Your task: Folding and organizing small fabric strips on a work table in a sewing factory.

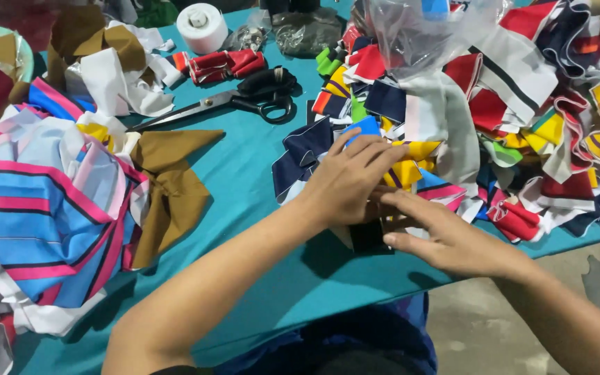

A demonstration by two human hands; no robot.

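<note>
Striped cloth heap: a big bundle (50,215) of blue, pink and white striped fabric fills the left edge of the teal table (244,187).
Brown cloth: a folded brown piece (171,187) lies just beside the striped heap, on its right.
Scissors: black-handled scissors (244,101) lie flat on the table above the brown piece, blades pointing left, well apart from both hands.
Tape roll: a white roll (203,26) stands at the far edge, behind the scissors.
Left hand: the left hand (345,180) lies palm down near the table's middle, fingers (376,149) held straight and close together, pressing flat on the near edge of the scrap pile; it grips nothing.
Dark piece: a small dark piece (368,236) lies flat on the table under and between the two hands, mostly covered by them; only its near end shows below the left palm.
Right hand: the right hand (446,232) comes in from the right, fingers spread flat and loose, fingertips touching the left hand just over the dark piece; whether it pinches the piece cannot be told.
Scrap pile: a heap of small scraps (515,118) in red, navy, yellow, green and white covers the right of the table.
Plastic bag: a clear bag (418,35) sits atop the pile's far side.
</note>
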